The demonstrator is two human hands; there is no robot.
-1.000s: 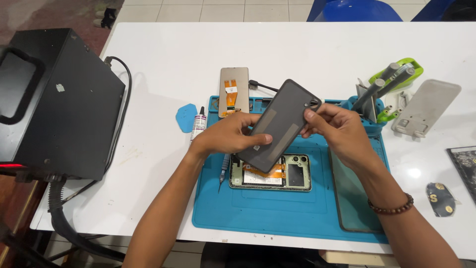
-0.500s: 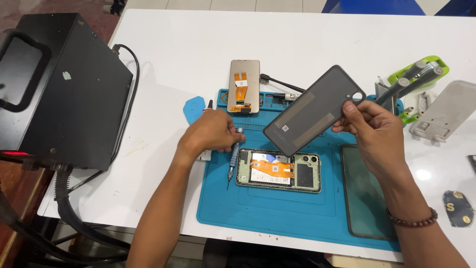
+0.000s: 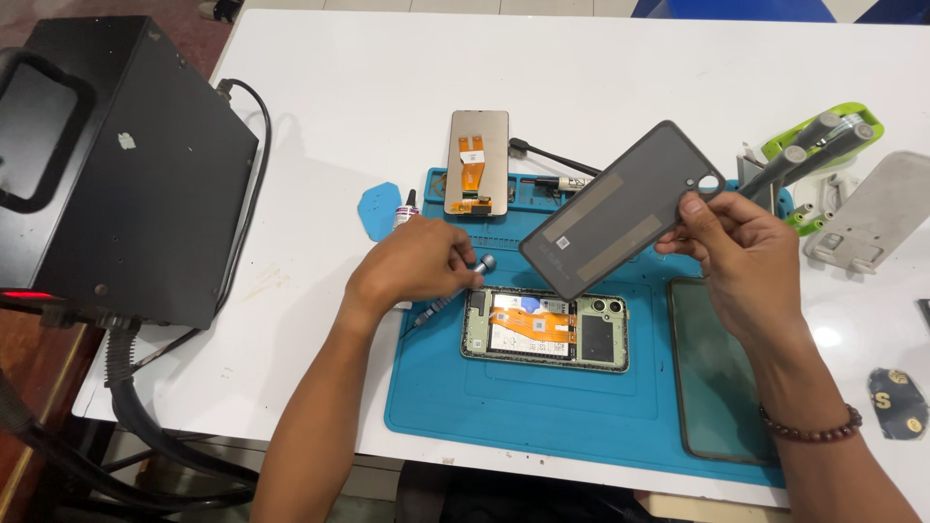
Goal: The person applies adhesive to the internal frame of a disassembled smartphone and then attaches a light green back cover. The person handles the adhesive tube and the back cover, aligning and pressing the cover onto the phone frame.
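My right hand (image 3: pixel 741 260) holds a dark grey phone back cover (image 3: pixel 620 208) by its camera-hole end, lifted and tilted above the blue work mat (image 3: pixel 542 407). Below it on the mat lies an opened green-framed phone (image 3: pixel 545 327), with its boards and an orange flex cable showing. My left hand (image 3: pixel 418 263) rests at the mat's left edge, with its fingers closed on a small screwdriver (image 3: pixel 455 288) whose silver cap points to the right. A dark glass panel (image 3: pixel 719 383) lies on the right part of the mat.
A large black box (image 3: pixel 116 165) with thick cables stands at the left. A spare screen with orange flex (image 3: pixel 477 161), a small glue bottle (image 3: pixel 405 210) and a blue pick (image 3: pixel 376 211) lie behind the mat. A green tool holder (image 3: pixel 819 145) and a grey stand (image 3: pixel 877 213) stand at the right.
My right hand has carried the back cover up and to the right, off the phone. My left hand let go of the cover and took hold of the screwdriver at the mat's left edge.
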